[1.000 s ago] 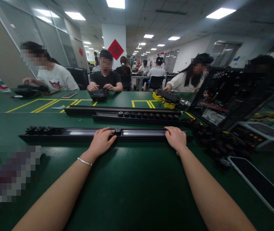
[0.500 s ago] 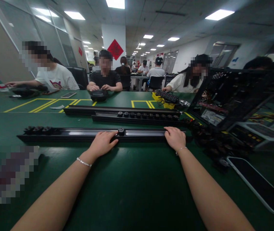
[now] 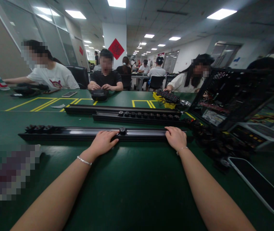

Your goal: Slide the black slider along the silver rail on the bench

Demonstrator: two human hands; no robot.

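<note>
Since the earlier frame, the small black slider (image 3: 122, 130) sits a bit further right along the long black rail (image 3: 79, 133), and the fingertips of my left hand (image 3: 102, 142) trail just behind it. Left hand lies flat and released on the rail's near edge, gripping nothing, fingertips close to the slider; I can't tell whether they touch. Right hand (image 3: 175, 138) rests on the rail near its right end, fingers draped loosely over the top, not clenched. Rail lies across the green table (image 3: 132, 189) directly in front of me, with a cluster of black sliders (image 3: 39, 129) parked at its left end. Two more rails (image 3: 127, 113) lie parallel just beyond. Black crate (image 3: 235, 93) stands tilted at right.
</note>
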